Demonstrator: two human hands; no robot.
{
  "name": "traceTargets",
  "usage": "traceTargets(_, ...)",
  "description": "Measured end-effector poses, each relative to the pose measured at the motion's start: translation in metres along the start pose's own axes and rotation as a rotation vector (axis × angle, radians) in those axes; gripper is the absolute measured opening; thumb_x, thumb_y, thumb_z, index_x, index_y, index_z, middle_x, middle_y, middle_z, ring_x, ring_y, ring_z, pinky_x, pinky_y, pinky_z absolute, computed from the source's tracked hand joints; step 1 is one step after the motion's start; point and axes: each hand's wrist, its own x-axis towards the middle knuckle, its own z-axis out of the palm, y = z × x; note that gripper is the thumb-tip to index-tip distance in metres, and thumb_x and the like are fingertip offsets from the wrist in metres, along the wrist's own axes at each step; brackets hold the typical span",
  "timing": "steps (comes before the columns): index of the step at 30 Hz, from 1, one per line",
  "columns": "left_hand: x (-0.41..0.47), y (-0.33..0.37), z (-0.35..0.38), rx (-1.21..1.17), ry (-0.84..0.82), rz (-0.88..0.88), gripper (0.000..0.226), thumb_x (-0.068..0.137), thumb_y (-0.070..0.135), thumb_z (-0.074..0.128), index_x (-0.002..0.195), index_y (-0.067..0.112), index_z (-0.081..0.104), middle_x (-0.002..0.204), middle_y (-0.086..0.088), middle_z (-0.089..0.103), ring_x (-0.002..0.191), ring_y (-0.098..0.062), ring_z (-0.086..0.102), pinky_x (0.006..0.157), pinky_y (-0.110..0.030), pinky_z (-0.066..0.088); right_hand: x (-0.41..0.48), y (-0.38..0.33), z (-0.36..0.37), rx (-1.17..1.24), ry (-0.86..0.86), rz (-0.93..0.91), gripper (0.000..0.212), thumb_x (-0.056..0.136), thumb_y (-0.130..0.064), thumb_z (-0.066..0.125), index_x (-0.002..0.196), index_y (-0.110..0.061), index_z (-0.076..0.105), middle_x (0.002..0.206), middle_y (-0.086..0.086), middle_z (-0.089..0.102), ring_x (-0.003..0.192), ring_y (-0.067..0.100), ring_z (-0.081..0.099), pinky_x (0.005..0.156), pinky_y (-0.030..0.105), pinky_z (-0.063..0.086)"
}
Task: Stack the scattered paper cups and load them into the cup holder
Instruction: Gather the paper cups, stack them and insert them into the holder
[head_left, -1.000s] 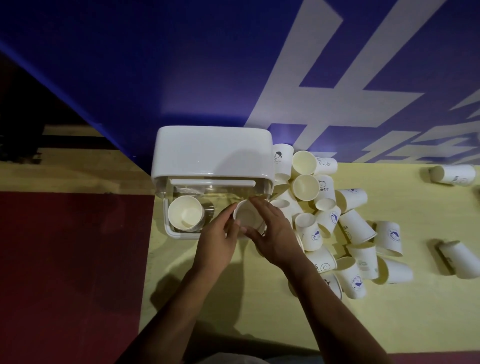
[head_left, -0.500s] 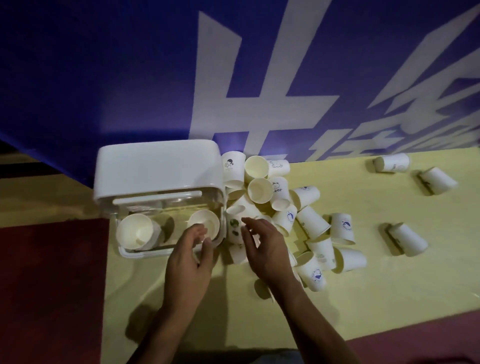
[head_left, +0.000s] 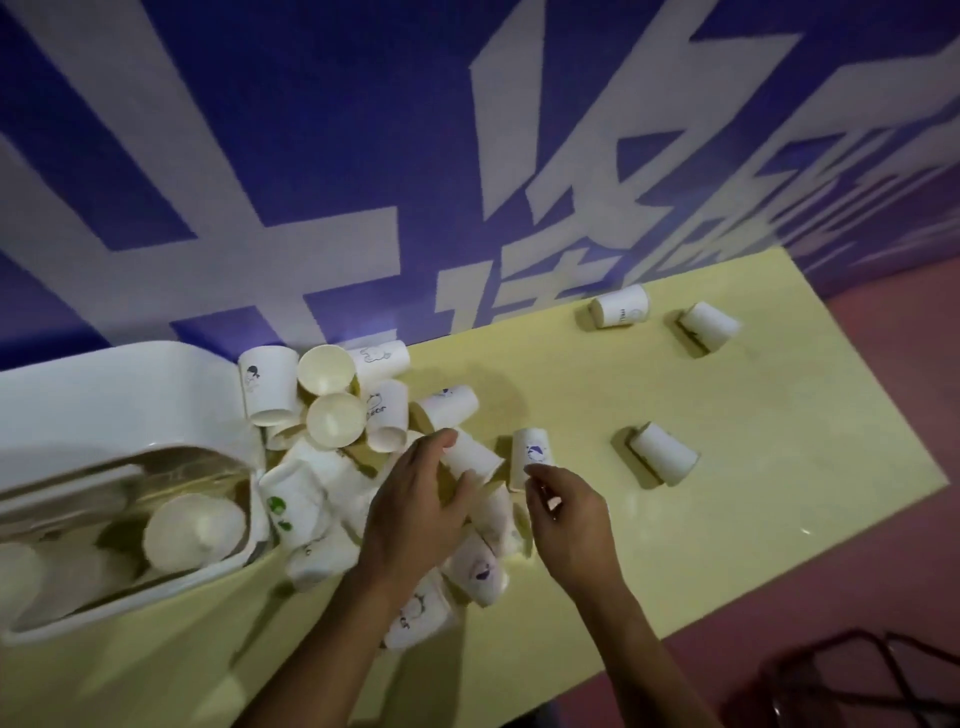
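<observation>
Gripping a lying paper cup (head_left: 475, 460) in the left hand (head_left: 415, 514), right hand (head_left: 569, 519) curled against a blue-printed cup (head_left: 532, 449), hold unclear, yellow counter (head_left: 737, 530)

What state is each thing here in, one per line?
Left hand, grips a lying cup.
Right hand, fingers curled by the blue-print cup; grip unclear.
Blue-print cup, standing on end.
Holder, partly loaded, cups lying inside.
Pile, jumbled, unstacked.
Three far cups, lying on their sides, apart.
</observation>
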Motion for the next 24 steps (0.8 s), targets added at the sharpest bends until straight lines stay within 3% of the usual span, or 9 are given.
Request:
traceTargets(3,0.027,0.018,0.048,0.151,-0.167,-0.062,0.063,0.09,0.056,0.062,0.144,0.027,0.046,0.139,0.006,0.055,0.128,-0.018,0.051,0.094,-0.036,0.051,0.016,0.032,-0.026,0.012,-0.009,0.045,0.023,0.097,-0.013,0.062,0.116,-0.018,0.074,0.099,-0.014,0.071,0.087,-0.001,0.062,0.076,0.01,0.046)
traceTargets(6,0.048,0.033,0.101,0.394,-0.282,-0.078,0.079,0.079,0.072,0.055,0.138,0.02,0.048,0.128,-0.002,0.06,0.12,-0.026,0.056,0.09,-0.038,0.046,0.033,0.066,-0.051,0.006,-0.023,0.075,0.022,0.098,-0.014,0.061,0.116,-0.017,0.074,0.102,-0.014,0.071,0.088,-0.002,0.062,0.076,0.008,0.044)
traceTargets(9,0.058,0.038,0.141,0.636,-0.331,-0.096,0.085,0.081,0.074,0.057,0.146,0.021,0.04,0.131,-0.003,0.058,0.122,-0.025,0.052,0.098,-0.037,0.038,0.051,0.094,-0.074,0.008,-0.013,0.105,0.021,0.099,-0.016,0.061,0.115,-0.018,0.074,0.099,-0.013,0.071,0.084,0.001,0.062,0.076,0.018,0.048)
traceTargets(11,0.063,0.04,0.159,0.706,-0.315,-0.116,0.089,0.081,0.072,0.06,0.15,0.023,0.034,0.131,-0.004,0.058,0.12,-0.025,0.053,0.099,-0.038,0.036,0.064,0.111,-0.091,0.015,-0.007,0.108,0.017,0.098,-0.014,0.06,0.107,-0.018,0.075,0.087,-0.013,0.067,0.075,0.004,0.06,0.07,0.026,0.05)
traceTargets(14,0.071,0.043,0.175,0.666,-0.301,-0.145,0.084,0.082,0.059,0.067,0.151,0.027,0.032,0.131,-0.003,0.058,0.117,-0.026,0.056,0.097,-0.04,0.039,0.082,0.131,-0.113,0.016,0.0,0.051,0.019,0.097,-0.007,0.056,0.09,-0.018,0.069,0.077,-0.007,0.062,0.068,0.014,0.058,0.064,0.034,0.052)
traceTargets(17,0.081,0.054,0.183,0.474,-0.31,-0.188,0.077,0.083,0.033,0.069,0.152,0.029,0.035,0.139,-0.003,0.05,0.116,-0.029,0.057,0.095,-0.041,0.048,0.101,0.149,-0.131,0.047,0.054,0.146,0.02,0.099,-0.014,0.058,0.109,-0.016,0.075,0.103,-0.007,0.073,0.082,0.006,0.066,0.075,0.029,0.057)
traceTargets(19,0.091,0.064,0.187,0.362,-0.278,-0.21,0.075,0.081,0.022,0.07,0.149,0.027,0.039,0.136,-0.004,0.049,0.116,-0.031,0.055,0.094,-0.042,0.05,0.119,0.16,-0.142,0.046,0.094,0.18,0.023,0.098,-0.02,0.061,0.118,-0.017,0.073,0.109,-0.006,0.072,0.085,0.004,0.065,0.074,0.024,0.054)
traceTargets(21,0.104,0.073,0.195,0.32,-0.228,-0.199,0.071,0.074,0.019,0.074,0.14,0.018,0.048,0.126,-0.008,0.054,0.111,-0.034,0.055,0.093,-0.043,0.048,0.146,0.173,-0.157,0.037,0.151,0.2,0.029,0.095,-0.022,0.066,0.123,-0.014,0.069,0.109,-0.003,0.069,0.085,0.009,0.065,0.072,0.023,0.048)
traceTargets(24,0.123,0.093,0.203,0.24,-0.155,-0.197,0.062,0.069,0.014,0.079,0.126,0.009,0.056,0.117,-0.01,0.059,0.106,-0.035,0.054,0.09,-0.04,0.045,0.196,0.194,-0.176,-0.031,0.199,0.242,0.052,0.09,-0.029,0.075,0.135,-0.008,0.059,0.12,0.008,0.063,0.098,0.024,0.063,0.082,0.032,0.048)
